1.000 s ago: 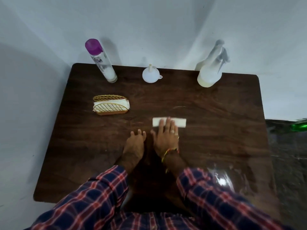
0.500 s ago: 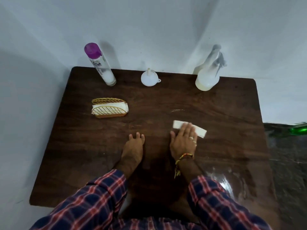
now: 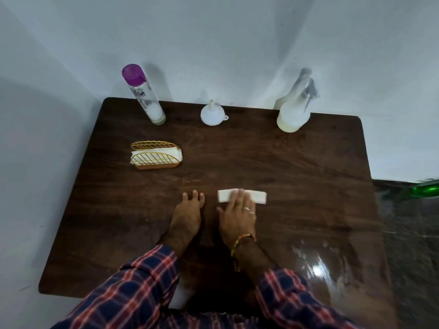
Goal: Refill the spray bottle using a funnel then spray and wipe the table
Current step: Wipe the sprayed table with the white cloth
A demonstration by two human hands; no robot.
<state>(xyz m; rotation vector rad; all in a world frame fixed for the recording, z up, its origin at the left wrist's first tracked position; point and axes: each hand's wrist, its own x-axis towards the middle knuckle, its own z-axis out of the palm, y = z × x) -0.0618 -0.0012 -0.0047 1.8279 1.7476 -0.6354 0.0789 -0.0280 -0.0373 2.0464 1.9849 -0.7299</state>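
A folded white tissue (image 3: pixel 257 196) lies flat on the dark wooden table (image 3: pixel 297 176) near its middle. My right hand (image 3: pixel 237 216) presses it down with straight fingers. My left hand (image 3: pixel 186 216) rests flat on the table just left of it, holding nothing. The white spray bottle (image 3: pixel 294 110) stands at the back right. A white funnel (image 3: pixel 212 113) sits upside down at the back centre. A clear bottle with a purple cap (image 3: pixel 143 96) stands at the back left.
A gold wire holder with white tissues (image 3: pixel 154 155) stands on the left half of the table. A wet, shiny patch (image 3: pixel 318 264) covers the table's front right. White walls close in behind and to the left; dark floor lies to the right.
My right hand slid the tissue to the right, then back to the left a little. The left hand stayed in place on the table.
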